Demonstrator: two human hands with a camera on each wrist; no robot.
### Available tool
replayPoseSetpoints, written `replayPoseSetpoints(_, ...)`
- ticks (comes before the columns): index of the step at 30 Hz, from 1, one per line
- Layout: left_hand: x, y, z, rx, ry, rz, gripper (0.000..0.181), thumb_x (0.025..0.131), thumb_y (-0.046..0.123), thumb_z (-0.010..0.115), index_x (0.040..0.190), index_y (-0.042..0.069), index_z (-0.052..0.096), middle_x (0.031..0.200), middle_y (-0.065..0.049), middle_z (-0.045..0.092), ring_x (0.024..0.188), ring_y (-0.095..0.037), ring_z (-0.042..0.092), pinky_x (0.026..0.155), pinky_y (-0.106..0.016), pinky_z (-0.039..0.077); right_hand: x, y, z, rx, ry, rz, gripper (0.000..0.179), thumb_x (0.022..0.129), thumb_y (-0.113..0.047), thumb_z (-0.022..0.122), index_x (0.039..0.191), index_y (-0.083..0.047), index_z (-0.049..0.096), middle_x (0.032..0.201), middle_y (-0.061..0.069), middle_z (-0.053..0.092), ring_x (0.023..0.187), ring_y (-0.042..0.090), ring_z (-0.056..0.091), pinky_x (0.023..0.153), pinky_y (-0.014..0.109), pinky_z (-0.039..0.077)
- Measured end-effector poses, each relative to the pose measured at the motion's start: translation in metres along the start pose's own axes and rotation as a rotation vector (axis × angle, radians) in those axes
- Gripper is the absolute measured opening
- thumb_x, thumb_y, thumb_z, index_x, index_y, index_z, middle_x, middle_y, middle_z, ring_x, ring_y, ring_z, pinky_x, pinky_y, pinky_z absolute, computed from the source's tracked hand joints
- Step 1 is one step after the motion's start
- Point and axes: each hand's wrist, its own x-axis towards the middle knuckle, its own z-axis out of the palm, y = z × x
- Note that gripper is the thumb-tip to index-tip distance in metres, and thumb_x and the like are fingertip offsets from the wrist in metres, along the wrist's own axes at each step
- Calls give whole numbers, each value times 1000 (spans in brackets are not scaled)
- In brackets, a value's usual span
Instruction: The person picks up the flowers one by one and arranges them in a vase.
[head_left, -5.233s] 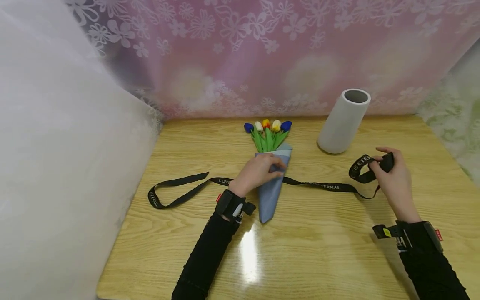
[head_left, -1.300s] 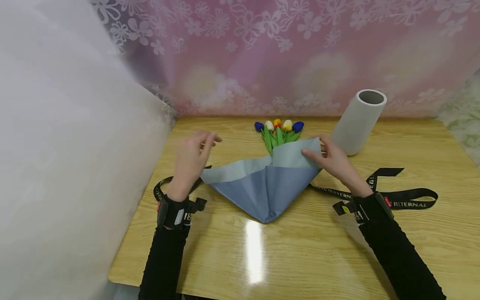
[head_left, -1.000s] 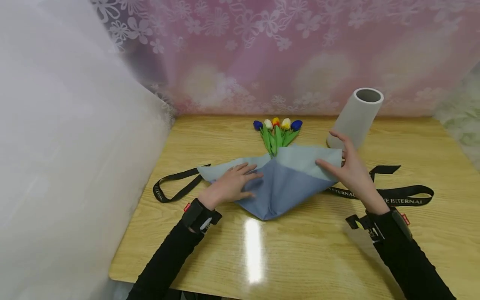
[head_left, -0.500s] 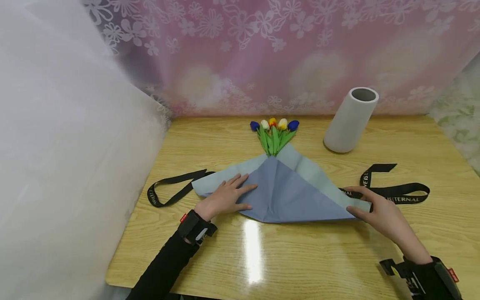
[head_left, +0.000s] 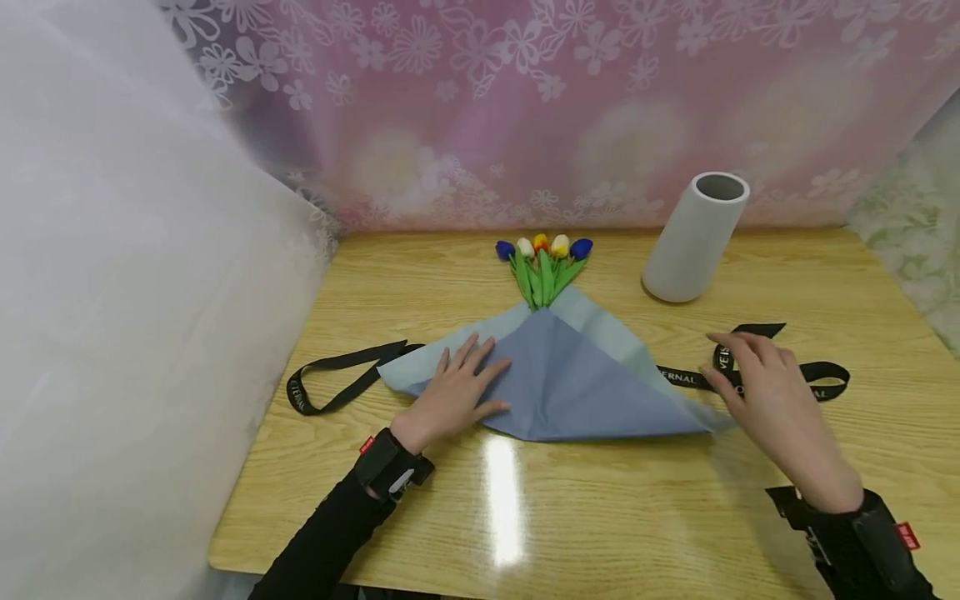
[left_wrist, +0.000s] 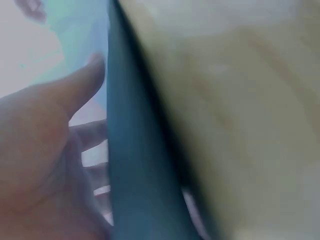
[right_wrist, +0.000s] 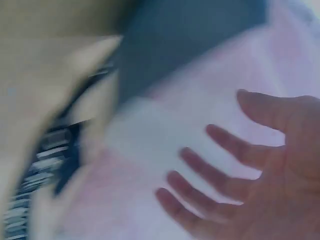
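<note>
My left hand lies spread on the left part of a blue sheet of wrapping paper with a pale blue folded edge. My right hand hovers just beyond the paper's right corner, its fingers loosely bent with nothing between them; in the right wrist view those fingers are apart. A bunch of artificial tulips, with blue, white, yellow and red-orange heads, shows above the paper, its lower stems hidden. Beneath the paper runs a black ribbon with white lettering, its left loop sticking out at the other side.
A tall white vase stands at the back right of the wooden table. Behind the table hangs a pink flowered curtain, and a white sheet hangs along the left side.
The paper, earlier wrapped narrowly round the stems, is spread wide. My right hand drew its right side outward and down, then let go. My left hand came down onto the paper.
</note>
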Motion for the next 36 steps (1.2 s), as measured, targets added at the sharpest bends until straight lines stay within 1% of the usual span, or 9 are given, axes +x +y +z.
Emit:
replayPoseSetpoints(3,6,4,-8,28,36,46,61,102,48,56,155,21,43,168,-11,22,157,-32,7,122,-63,12,21,-37,7,6,46,-259,50,101,-39,62,137,-4,58,140,28,51,126,53,47,100,68,40)
replayPoseSetpoints(6,9,4,-14,48,-11,78,58,102,45,57,154,23,46,167,-10,25,157,-31,10,122,-63,14,33,-64,28,2,-128,-454,55,95,-39,72,142,-13,57,152,22,43,136,52,42,101,68,43)
replayPoseSetpoints(8,10,2,-15,40,-63,75,58,101,46,58,154,24,46,167,-10,25,156,-32,13,121,-64,16,36,-73,42,-12,-297,-509,62,90,-35,78,145,-17,55,157,22,39,140,52,38,101,68,43)
replayPoseSetpoints(11,5,-2,-12,-1,-133,44,62,101,49,57,156,25,42,168,-10,22,156,-34,14,120,-66,17,34,-71,56,-28,-512,-481,64,93,-39,73,150,-21,51,160,21,35,143,51,33,100,70,42)
replayPoseSetpoints(14,-4,-6,-5,-63,-159,18,64,102,50,54,159,26,36,169,-10,17,155,-37,11,119,-69,16,30,-58,62,6,-611,-385,63,97,-41,67,154,-21,46,162,21,30,146,51,27,102,74,37)
replayPoseSetpoints(19,-21,-11,0,-104,-166,1,65,104,46,53,161,24,30,170,-14,10,155,-40,8,118,-70,14,23,-30,64,-7,-607,-265,66,99,-50,59,157,-24,41,165,17,25,147,50,27,104,79,29)
replayPoseSetpoints(24,-28,-12,-3,-54,-133,-21,67,102,46,57,160,21,33,168,-16,15,154,-40,15,117,-68,21,22,-13,58,-52,-634,-230,69,97,-53,61,158,-29,39,166,10,27,148,46,27,104,82,21)
replayPoseSetpoints(30,-20,-16,-3,-16,-75,-50,71,99,48,62,159,18,37,166,-13,25,153,-43,18,118,-68,18,38,-3,58,-5,-659,-211,71,94,-48,68,157,-30,40,166,10,27,149,49,20,104,85,12)
replayPoseSetpoints(36,-4,-23,-2,-32,-91,-73,73,100,48,61,160,19,33,168,-12,21,154,-41,15,119,-69,13,60,9,61,92,-691,-193,72,93,-39,71,157,-25,41,166,15,24,149,53,14,103,86,8)
